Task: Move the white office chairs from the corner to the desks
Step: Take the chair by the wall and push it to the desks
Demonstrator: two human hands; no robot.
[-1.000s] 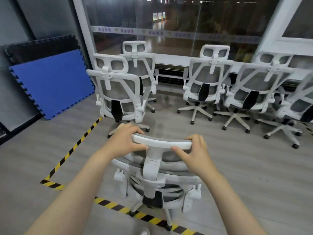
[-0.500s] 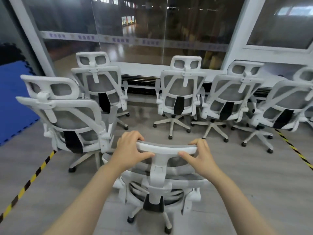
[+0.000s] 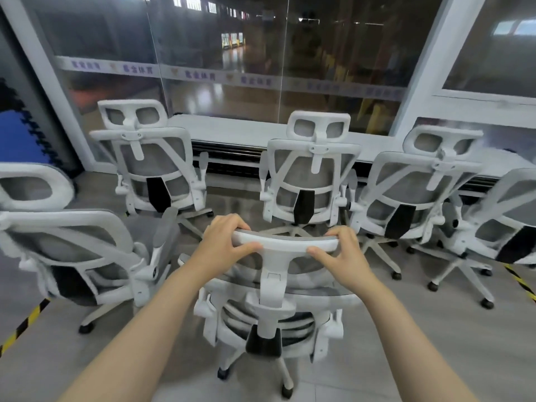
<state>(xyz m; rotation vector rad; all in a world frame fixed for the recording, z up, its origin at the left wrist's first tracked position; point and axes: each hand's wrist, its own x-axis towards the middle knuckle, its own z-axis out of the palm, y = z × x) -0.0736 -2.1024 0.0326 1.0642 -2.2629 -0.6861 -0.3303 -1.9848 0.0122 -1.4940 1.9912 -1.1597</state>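
Observation:
A white office chair (image 3: 269,320) with grey mesh stands right in front of me, its back towards me. My left hand (image 3: 223,246) grips the left end of its headrest (image 3: 285,245), fingers over the top and thumb on the near side. My right hand (image 3: 345,256) grips the right end the same way. Several more white chairs stand around it: one close at the left (image 3: 75,256), one at the back left (image 3: 150,166), one straight ahead (image 3: 310,178), and two at the right (image 3: 417,187) (image 3: 510,221).
A glass wall with white frames (image 3: 429,68) and a low white sill (image 3: 240,130) closes off the far side. Blue foam mats (image 3: 20,137) lean at the left. Yellow-black floor tape runs at the lower left (image 3: 23,326) and right (image 3: 519,281).
The held chair and I have moved forward into the group of chairs. The left chair now sits closer and partly out of frame, and the floor tape has dropped behind.

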